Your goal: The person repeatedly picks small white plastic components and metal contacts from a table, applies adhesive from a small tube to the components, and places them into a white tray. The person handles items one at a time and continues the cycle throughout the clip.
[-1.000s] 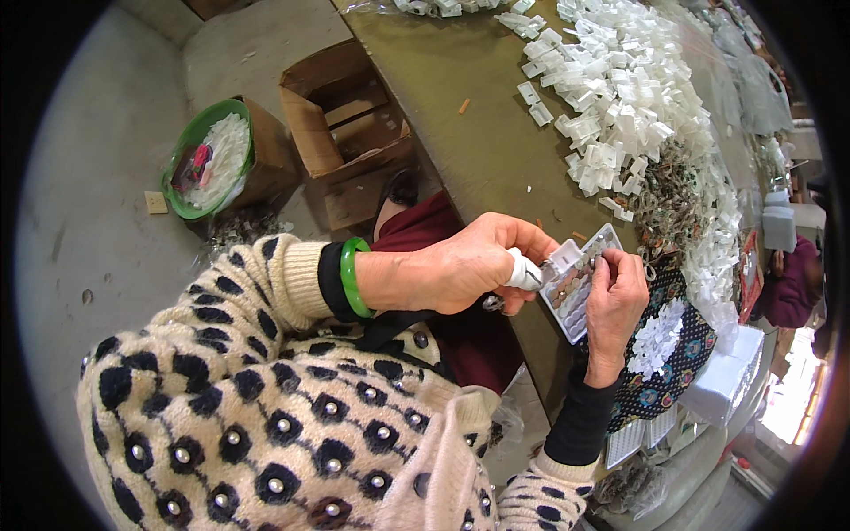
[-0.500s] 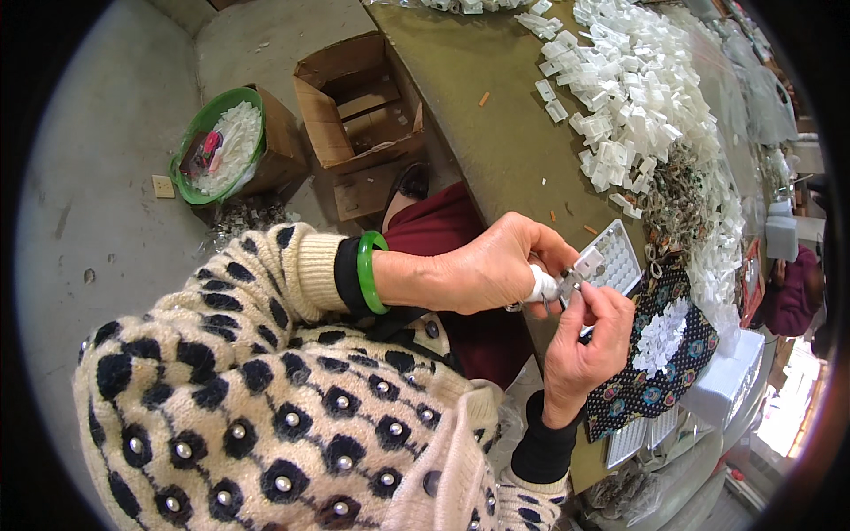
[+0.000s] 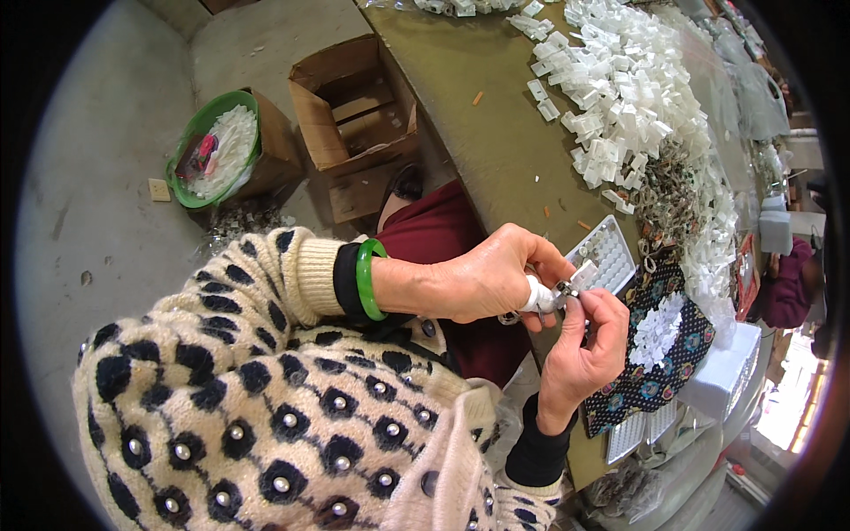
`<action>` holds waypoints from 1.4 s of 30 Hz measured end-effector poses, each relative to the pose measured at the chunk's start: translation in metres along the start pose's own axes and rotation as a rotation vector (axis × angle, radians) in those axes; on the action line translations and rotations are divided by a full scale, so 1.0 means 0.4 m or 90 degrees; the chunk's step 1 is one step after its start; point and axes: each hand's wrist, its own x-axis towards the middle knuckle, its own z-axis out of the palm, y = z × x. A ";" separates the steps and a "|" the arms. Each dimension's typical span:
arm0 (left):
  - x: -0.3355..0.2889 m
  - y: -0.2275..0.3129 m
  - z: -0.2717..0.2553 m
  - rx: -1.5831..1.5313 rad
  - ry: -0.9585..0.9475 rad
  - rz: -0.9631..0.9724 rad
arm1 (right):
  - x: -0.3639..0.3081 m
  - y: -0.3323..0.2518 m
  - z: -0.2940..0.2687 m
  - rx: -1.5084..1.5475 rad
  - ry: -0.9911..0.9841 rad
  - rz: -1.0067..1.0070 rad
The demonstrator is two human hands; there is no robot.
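Beside the white tray [image 3: 623, 257], my left fingers [image 3: 547, 253] clamp a white piece [image 3: 584, 274], my right fingers [image 3: 607, 313] pinch a metallic part [image 3: 567, 288], seemingly midway, with loose pieces [image 3: 611, 97] heaped beyond the tray.

No lettering — or numbers — readable

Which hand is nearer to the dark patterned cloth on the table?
Right. The right hand is just left of the dark patterned cloth, overlapping its edge in this view; the left hand is farther to the left.
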 end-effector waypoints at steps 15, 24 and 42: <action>0.021 -0.007 -0.030 -0.046 0.003 -0.030 | 0.023 0.007 0.015 -0.064 -0.066 -0.067; 0.036 -0.018 -0.050 -0.120 0.052 -0.046 | 0.081 0.120 0.014 -0.197 -0.020 -0.059; 0.042 -0.027 -0.042 -0.292 -0.081 -0.071 | 0.022 0.041 -0.005 0.004 0.028 0.001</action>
